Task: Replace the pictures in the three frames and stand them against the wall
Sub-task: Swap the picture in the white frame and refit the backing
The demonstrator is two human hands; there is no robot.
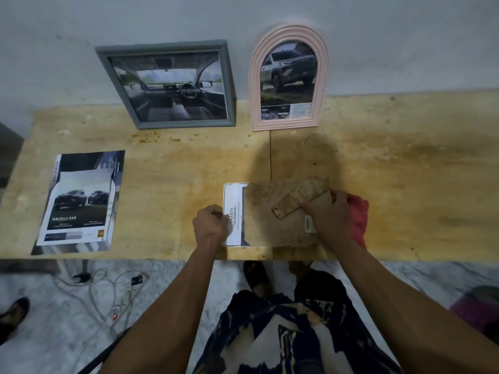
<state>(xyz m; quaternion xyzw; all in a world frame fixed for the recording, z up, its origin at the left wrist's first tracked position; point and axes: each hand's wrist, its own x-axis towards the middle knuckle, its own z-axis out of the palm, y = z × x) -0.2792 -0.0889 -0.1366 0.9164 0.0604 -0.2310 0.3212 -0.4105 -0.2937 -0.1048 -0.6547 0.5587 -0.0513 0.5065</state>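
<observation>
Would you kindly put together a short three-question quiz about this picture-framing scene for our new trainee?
1. True or false: two frames lean against the wall.
2. Which hand holds the page printed SAFETY?
3. Where do the loose brochure pages lie: A) table's left, B) floor, C) on the pink arched frame?

Key: 1. True, the grey frame and the pink arched frame. 2. The left hand; the right hand grips the backing board. 3. A.

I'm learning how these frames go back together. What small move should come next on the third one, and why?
Probably slide the backing board left to cover the picture. A white strip of picture shows past the board's left edge. The left hand pinches that strip; the right hand holds the board by its stand.
</observation>
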